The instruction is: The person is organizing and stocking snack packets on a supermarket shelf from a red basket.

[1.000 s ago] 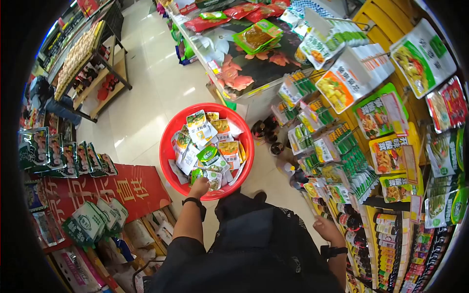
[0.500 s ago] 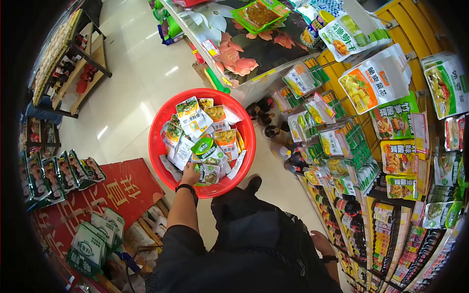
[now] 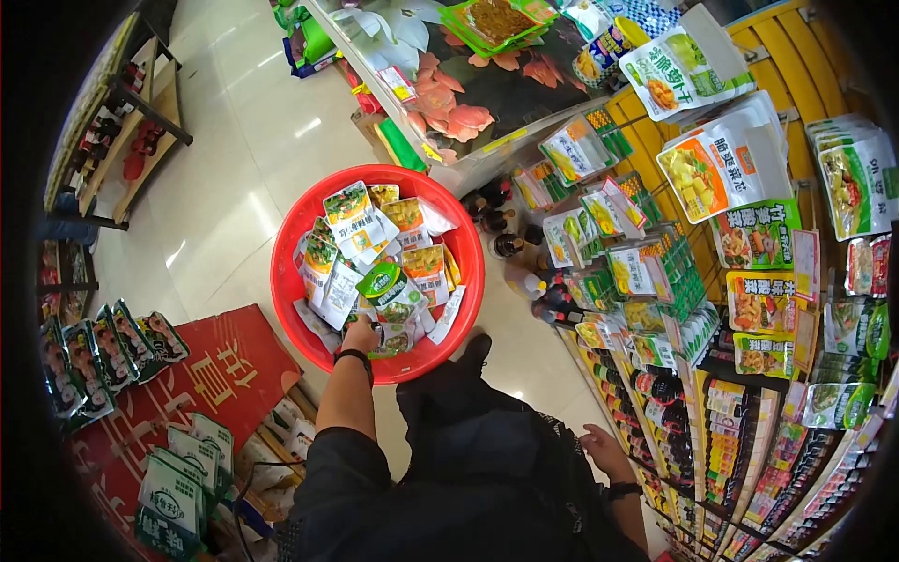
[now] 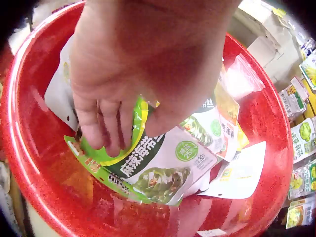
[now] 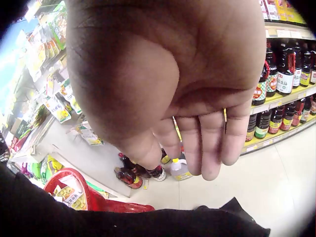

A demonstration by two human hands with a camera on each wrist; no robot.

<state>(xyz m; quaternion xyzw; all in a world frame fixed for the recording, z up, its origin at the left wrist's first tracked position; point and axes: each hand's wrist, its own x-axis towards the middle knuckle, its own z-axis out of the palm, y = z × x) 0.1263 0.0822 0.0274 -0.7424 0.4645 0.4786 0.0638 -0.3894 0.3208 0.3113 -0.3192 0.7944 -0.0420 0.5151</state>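
A red basin [image 3: 281,281] full of flat food packets [image 3: 347,212] stands before the person. At its near side is the left hand [image 3: 360,337]. In the left wrist view, this hand [image 4: 143,69] pinches the top of a green-and-white packet [image 4: 165,173], thumb on one side and fingers on the other. The packet lies slanted over others near the basin's wall [image 4: 37,153]. Away to the right, by the shelves, the right hand [image 3: 607,453] hangs empty. Its fingers are loosely extended and slightly bent in the right wrist view [image 5: 168,84].
Packets hang on a yellow rack [image 3: 805,56] at right, above shelves of bottles [image 3: 660,386]. Dark bottles [image 3: 507,245] stand on the floor beside the basin. A flowered table [image 3: 468,84] is ahead; a red board [image 3: 220,370] and green packets [image 3: 164,492] are at left.
In the head view the basin has shifted left and slightly up. The left hand has moved left along the basin's near side. The right hand's fingers have spread a little.
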